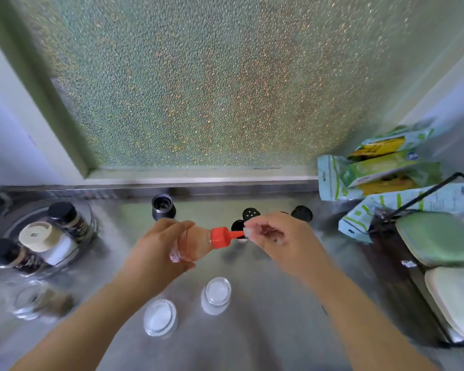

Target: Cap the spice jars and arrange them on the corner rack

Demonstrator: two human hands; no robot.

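Holding a small clear bottle (pixel 193 243) on its side above the steel counter (pixel 265 303), the left hand (pixel 158 247) was wrapped round the body, seemingly so that the red nozzle cap (pixel 221 236) pointed toward the right hand (pixel 276 236). The right hand's fingertips (pixel 248 231) were pinched together on a small clear tip cover at the nozzle's end, probably to seat it; whether it was fully on cannot be told. Behind the hands lay several black shaker lids (pixel 251 214), loose on the counter and within easy reach, along with one dark open-topped jar (pixel 162 207) near the window sill. Nearer the person stood two uncapped glass jars of white powder (pixel 216 293), upright and just beside each other, apparently awaiting lids. At the left a round clear rack (pixel 90 215) in the corner already held capped jars, among them a beige-lidded jar (pixel 39 234) and dark-lidded ones (pixel 62 210). Another glass jar (pixel 34 301) sat in front of the rack, too blurred to tell whether it was capped. Green packets (pixel 381 167) and a black wire stand with sponges (pixel 437 239) occupied the right side.
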